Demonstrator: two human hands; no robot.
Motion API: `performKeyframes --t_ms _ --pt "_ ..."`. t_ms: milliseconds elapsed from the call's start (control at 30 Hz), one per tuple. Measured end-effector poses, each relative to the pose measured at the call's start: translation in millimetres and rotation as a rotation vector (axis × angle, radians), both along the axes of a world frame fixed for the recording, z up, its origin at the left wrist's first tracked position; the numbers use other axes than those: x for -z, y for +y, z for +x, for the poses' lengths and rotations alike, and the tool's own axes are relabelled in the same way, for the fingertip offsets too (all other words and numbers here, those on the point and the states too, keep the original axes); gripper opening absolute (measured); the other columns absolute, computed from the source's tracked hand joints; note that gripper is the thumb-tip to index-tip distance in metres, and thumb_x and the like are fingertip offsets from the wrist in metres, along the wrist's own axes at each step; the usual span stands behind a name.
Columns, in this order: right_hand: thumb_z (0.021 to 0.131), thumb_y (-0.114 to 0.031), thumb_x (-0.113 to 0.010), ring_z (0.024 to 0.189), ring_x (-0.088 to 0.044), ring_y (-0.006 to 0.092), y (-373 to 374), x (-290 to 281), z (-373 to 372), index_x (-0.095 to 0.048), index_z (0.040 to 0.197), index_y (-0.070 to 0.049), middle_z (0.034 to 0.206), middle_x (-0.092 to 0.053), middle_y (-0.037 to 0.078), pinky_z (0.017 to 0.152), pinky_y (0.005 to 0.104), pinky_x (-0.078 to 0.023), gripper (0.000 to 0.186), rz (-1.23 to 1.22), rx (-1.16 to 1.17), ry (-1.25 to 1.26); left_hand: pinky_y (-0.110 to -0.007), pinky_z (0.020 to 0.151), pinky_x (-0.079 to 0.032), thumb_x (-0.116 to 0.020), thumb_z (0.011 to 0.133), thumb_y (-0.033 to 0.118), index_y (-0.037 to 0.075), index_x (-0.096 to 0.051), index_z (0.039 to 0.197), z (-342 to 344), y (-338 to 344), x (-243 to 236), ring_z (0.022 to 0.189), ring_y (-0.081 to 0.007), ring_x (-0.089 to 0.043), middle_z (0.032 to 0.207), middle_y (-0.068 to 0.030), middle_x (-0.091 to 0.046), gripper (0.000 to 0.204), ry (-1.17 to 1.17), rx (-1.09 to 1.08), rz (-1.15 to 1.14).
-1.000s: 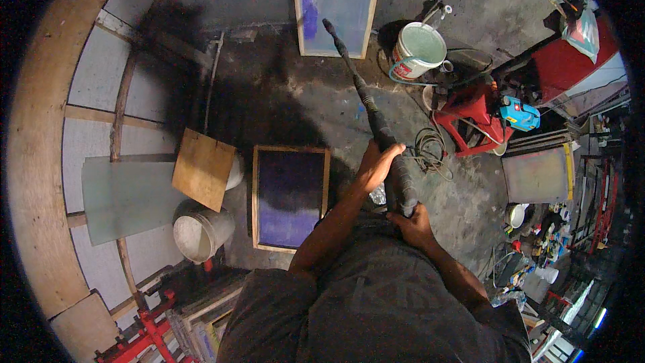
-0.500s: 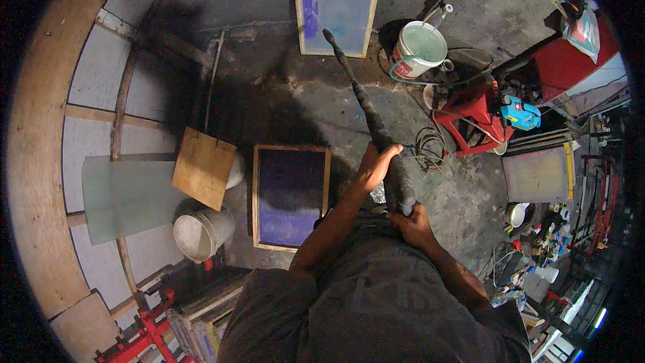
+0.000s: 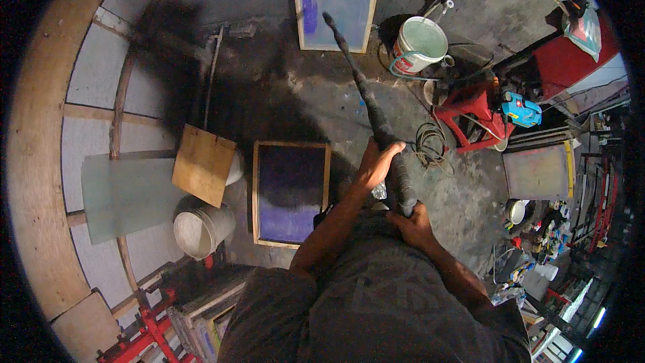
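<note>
A long black spray wand [image 3: 361,84] of a pressure washer, its grip wrapped in tape, slants up and away from my body. My left hand [image 3: 381,165] is closed around its thick middle part. Lower down, my right hand [image 3: 412,226] grips the rear end, close to my shirt. The tip points toward a wood-framed printing screen [image 3: 344,10] leaning on the far wall. That screen has a pale mesh with a purple patch along its left side. Any spray is too faint to make out.
Left of me stands a second screen [image 3: 291,230] with dark purple mesh. A white bucket of water [image 3: 421,39], a red stool [image 3: 468,109], a blue pressure washer [image 3: 521,109] and a coiled hose [image 3: 431,146] are at right. A whitish bucket [image 3: 196,234] and a wooden board [image 3: 203,167] are at left.
The wand's tip has risen slightly and sits a little higher in the view. Both hands keep their hold. The far screen appears slightly higher as the view shifts.
</note>
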State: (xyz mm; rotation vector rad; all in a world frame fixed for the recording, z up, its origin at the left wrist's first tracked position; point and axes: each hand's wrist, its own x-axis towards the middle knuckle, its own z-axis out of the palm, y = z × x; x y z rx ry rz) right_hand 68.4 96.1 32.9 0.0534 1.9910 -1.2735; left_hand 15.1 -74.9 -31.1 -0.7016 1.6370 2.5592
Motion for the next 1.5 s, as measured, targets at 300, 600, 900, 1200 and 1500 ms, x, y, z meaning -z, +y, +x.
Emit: performKeyframes --t_ms 300,600,900,1200,1500 --pt "0.077 -0.02 -0.072 0.091 -0.06 0.0229 17 27 -1 -0.054 0.109 0.0 0.099 -0.063 0.011 0.079 0.0355 -0.047 0.042 -0.039 -0.151 0.089 -0.033 0.082 -0.043 -0.069 0.075 0.03 -0.005 -0.041 0.115 3 -8 -17 0.092 -0.0213 -0.053 0.102 -0.0138 -0.055 0.061 -0.112 0.118 0.032" --pt "0.074 -0.013 -0.07 0.07 -0.054 0.0128 8 23 5 -0.056 0.085 -0.003 0.073 -0.058 0.002 0.062 0.0281 -0.042 0.02 0.006 -0.002 0.167 -0.033 0.081 -0.043 -0.069 0.075 0.032 -0.008 -0.04 0.114 1 -4 -13 0.091 -0.022 -0.053 0.101 -0.014 -0.055 0.063 -0.084 0.04 -0.038" --pt "0.078 -0.018 -0.071 0.084 -0.06 0.021 -2 -4 -5 -0.059 0.099 0.0 0.091 -0.064 0.009 0.077 0.0342 -0.047 0.03 0.077 -0.128 0.085 -0.032 0.079 -0.043 -0.07 0.075 0.032 -0.006 -0.042 0.112 1 -4 -18 0.088 -0.0201 -0.053 0.099 -0.0124 -0.055 0.06 -0.062 -0.029 -0.071" --pt "0.074 -0.018 -0.072 0.072 -0.055 0.0153 3 8 -3 -0.055 0.094 -0.002 0.08 -0.058 0.005 0.062 0.0297 -0.043 0.031 0.051 -0.122 0.112 -0.032 0.078 -0.043 -0.069 0.074 0.028 -0.004 -0.043 0.112 -3 -6 -25 0.085 -0.0194 -0.052 0.094 -0.0095 -0.054 0.057 -0.06 0.016 -0.076" --pt "0.076 -0.023 -0.072 0.087 -0.061 0.0243 -3 -6 -4 -0.057 0.104 0.001 0.095 -0.064 0.013 0.076 0.0366 -0.048 0.04 0.036 -0.065 0.035 -0.033 0.078 -0.044 -0.069 0.074 0.03 -0.004 -0.042 0.115 -4 -5 -10 0.088 -0.0204 -0.054 0.098 -0.0111 -0.055 0.06 -0.055 0.021 -0.075"
